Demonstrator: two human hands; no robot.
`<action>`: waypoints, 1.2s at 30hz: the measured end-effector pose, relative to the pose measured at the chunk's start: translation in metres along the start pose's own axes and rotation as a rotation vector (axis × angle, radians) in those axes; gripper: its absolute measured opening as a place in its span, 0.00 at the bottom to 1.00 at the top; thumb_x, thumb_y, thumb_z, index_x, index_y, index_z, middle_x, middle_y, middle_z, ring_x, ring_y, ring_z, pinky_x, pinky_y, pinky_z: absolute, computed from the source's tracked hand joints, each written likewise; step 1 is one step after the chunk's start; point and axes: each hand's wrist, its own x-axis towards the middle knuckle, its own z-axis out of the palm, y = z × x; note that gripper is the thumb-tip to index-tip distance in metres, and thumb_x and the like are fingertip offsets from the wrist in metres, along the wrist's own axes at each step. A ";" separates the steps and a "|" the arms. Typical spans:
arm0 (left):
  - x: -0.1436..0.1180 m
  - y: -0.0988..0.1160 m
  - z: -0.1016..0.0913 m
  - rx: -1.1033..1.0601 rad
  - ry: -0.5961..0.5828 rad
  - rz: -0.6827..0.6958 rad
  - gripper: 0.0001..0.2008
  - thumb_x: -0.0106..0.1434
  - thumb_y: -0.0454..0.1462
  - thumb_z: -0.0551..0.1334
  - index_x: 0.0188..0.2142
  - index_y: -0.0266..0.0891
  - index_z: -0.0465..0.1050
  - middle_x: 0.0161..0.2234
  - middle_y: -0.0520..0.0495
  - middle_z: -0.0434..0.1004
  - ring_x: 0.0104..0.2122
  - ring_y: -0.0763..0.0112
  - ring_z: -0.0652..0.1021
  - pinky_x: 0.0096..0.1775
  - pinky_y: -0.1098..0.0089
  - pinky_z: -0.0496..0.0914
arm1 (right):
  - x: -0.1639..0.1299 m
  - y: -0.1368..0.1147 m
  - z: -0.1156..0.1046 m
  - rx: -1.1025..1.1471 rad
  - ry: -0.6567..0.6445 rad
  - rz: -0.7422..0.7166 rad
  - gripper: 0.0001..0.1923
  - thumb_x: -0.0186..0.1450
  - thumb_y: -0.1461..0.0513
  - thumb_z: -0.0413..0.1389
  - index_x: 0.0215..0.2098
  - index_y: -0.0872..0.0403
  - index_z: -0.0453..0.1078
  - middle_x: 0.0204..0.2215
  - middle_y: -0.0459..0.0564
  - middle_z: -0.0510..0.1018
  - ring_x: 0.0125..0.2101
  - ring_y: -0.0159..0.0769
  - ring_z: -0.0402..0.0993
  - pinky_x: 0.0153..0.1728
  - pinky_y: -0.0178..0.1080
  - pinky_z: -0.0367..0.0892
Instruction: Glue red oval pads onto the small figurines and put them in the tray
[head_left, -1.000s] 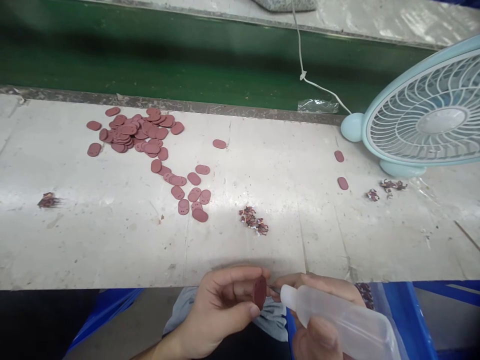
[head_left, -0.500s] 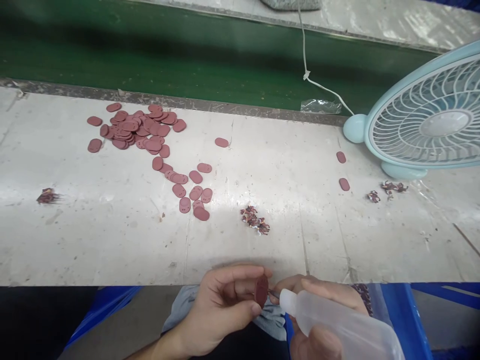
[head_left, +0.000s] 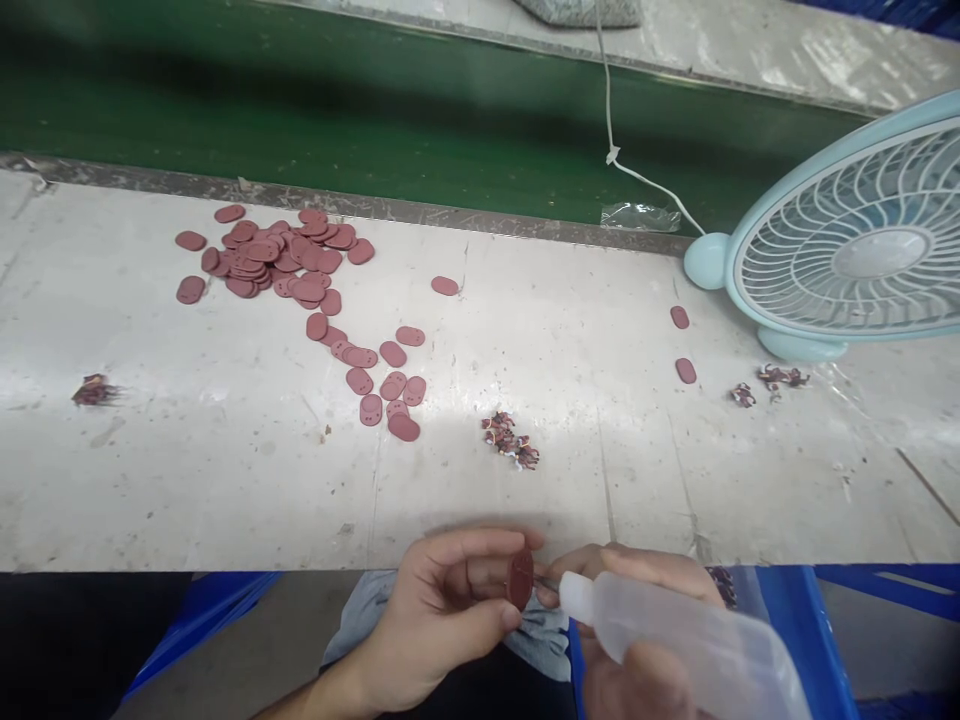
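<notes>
My left hand [head_left: 442, 620], at the table's front edge, pinches a reddish-brown oval disc [head_left: 520, 578] on edge between thumb and fingers. My right hand [head_left: 637, 640] is wrapped round a translucent white squeeze bottle [head_left: 697, 640], tilted so that its thin dark nozzle points left. The nozzle tip is at the disc's right side; whether it touches cannot be made out. Beyond the hands lies a small cluster of brown and white figurines [head_left: 511, 440]. Further left, a heap of matching oval discs [head_left: 277, 255] trails toward the front in a loose line.
A light blue fan [head_left: 847, 230] stands at the right, its white cord [head_left: 609, 110] running back. Near it lie two discs and several figurines [head_left: 780, 377]. A dark brown bunch [head_left: 96, 390] lies at far left. Below the table edge at right is a blue bin [head_left: 821, 640].
The hands, disc and bottle stay almost in place, with the nozzle still at the disc. The view has shifted very slightly.
</notes>
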 end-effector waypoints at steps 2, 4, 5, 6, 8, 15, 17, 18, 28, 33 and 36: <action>0.000 -0.001 -0.001 0.009 0.016 0.003 0.19 0.63 0.27 0.68 0.51 0.48 0.79 0.54 0.46 0.81 0.46 0.69 0.83 0.52 0.69 0.78 | 0.015 -0.005 0.006 0.267 0.034 0.032 0.15 0.65 0.48 0.63 0.44 0.46 0.75 0.24 0.46 0.76 0.25 0.39 0.76 0.23 0.39 0.75; -0.001 -0.002 -0.003 0.018 0.035 0.000 0.19 0.63 0.28 0.69 0.51 0.48 0.78 0.52 0.46 0.82 0.44 0.68 0.84 0.47 0.71 0.80 | 0.037 -0.008 -0.001 0.603 -0.011 0.195 0.15 0.68 0.49 0.60 0.45 0.50 0.73 0.22 0.44 0.74 0.23 0.33 0.75 0.20 0.32 0.76; -0.001 -0.002 -0.004 0.019 0.041 -0.010 0.20 0.63 0.28 0.69 0.52 0.49 0.78 0.51 0.46 0.82 0.41 0.69 0.84 0.41 0.73 0.81 | 0.050 -0.007 -0.009 0.795 -0.046 0.275 0.16 0.70 0.50 0.58 0.46 0.52 0.70 0.23 0.43 0.73 0.23 0.31 0.75 0.19 0.29 0.75; -0.001 -0.003 -0.006 0.019 0.043 -0.023 0.20 0.63 0.28 0.68 0.52 0.49 0.77 0.50 0.45 0.82 0.38 0.69 0.84 0.35 0.76 0.81 | 0.062 -0.005 -0.019 0.977 -0.092 0.348 0.15 0.71 0.52 0.56 0.48 0.54 0.68 0.24 0.43 0.72 0.24 0.29 0.76 0.19 0.25 0.74; -0.002 -0.004 -0.008 0.023 0.045 -0.043 0.20 0.64 0.29 0.68 0.53 0.50 0.77 0.46 0.45 0.82 0.35 0.69 0.84 0.27 0.80 0.78 | 0.084 0.002 -0.040 1.239 -0.216 0.486 0.12 0.72 0.56 0.55 0.48 0.55 0.63 0.24 0.40 0.70 0.25 0.26 0.77 0.18 0.21 0.71; -0.004 0.007 -0.015 0.011 0.125 0.020 0.14 0.67 0.34 0.66 0.51 0.47 0.78 0.53 0.40 0.80 0.36 0.66 0.85 0.25 0.79 0.78 | 0.070 0.007 -0.027 1.083 -0.265 0.094 0.25 0.67 0.45 0.56 0.51 0.53 0.62 0.22 0.32 0.64 0.15 0.19 0.66 0.10 0.16 0.56; -0.004 0.011 -0.017 -0.026 0.163 0.027 0.10 0.70 0.38 0.63 0.49 0.44 0.79 0.52 0.38 0.81 0.37 0.64 0.86 0.24 0.79 0.78 | 0.058 0.003 -0.013 0.459 -0.236 -0.029 0.24 0.65 0.42 0.59 0.47 0.50 0.67 0.19 0.32 0.62 0.11 0.20 0.57 0.08 0.21 0.55; -0.004 0.013 -0.017 -0.047 0.186 0.016 0.09 0.70 0.39 0.62 0.46 0.43 0.79 0.51 0.38 0.82 0.37 0.63 0.86 0.24 0.79 0.78 | 0.056 0.001 -0.007 0.132 -0.209 -0.044 0.19 0.66 0.45 0.60 0.44 0.49 0.69 0.19 0.33 0.62 0.12 0.22 0.58 0.10 0.24 0.57; -0.006 0.022 -0.021 -0.172 0.187 -0.142 0.02 0.67 0.35 0.65 0.36 0.41 0.77 0.46 0.46 0.83 0.44 0.58 0.85 0.20 0.81 0.75 | 0.097 0.001 0.017 -1.306 -0.286 -0.183 0.06 0.69 0.60 0.58 0.44 0.52 0.73 0.37 0.50 0.77 0.34 0.42 0.75 0.35 0.45 0.69; -0.007 0.021 -0.022 -0.155 0.210 -0.112 0.11 0.64 0.32 0.69 0.45 0.43 0.80 0.51 0.45 0.81 0.51 0.57 0.82 0.29 0.80 0.78 | 0.078 -0.018 0.002 -1.085 -0.242 -0.157 0.05 0.70 0.61 0.58 0.41 0.50 0.76 0.39 0.50 0.79 0.35 0.41 0.77 0.35 0.44 0.73; -0.004 0.018 -0.018 -0.109 0.219 -0.088 0.11 0.62 0.31 0.70 0.45 0.42 0.81 0.53 0.43 0.80 0.53 0.59 0.80 0.38 0.79 0.78 | 0.055 -0.026 0.003 -0.662 -0.313 -0.102 0.08 0.69 0.62 0.61 0.45 0.44 0.78 0.42 0.48 0.78 0.37 0.36 0.78 0.33 0.37 0.75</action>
